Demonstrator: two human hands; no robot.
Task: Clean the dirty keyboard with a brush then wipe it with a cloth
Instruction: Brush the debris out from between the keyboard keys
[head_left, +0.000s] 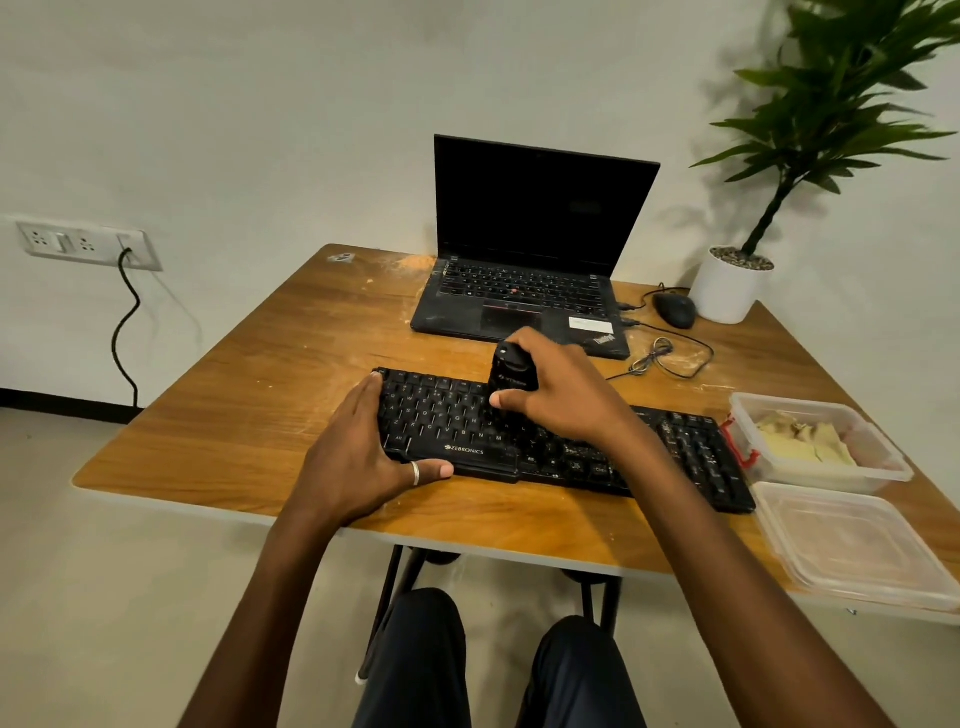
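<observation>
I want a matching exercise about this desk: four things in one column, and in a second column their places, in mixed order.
Things:
1. brush
2. laptop
3. mouse
4. tub

Places:
A. beside the white pot
B. right of the keyboard, with a cloth inside
C. in the right hand, over the keys
D. behind the keyboard, open, screen dark

Pairs: 1-C, 2-D, 3-A, 4-B

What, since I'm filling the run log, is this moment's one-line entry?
phase: brushing | left hand: steadies keyboard | right hand: grips brush at keys | wipe: pending
</observation>
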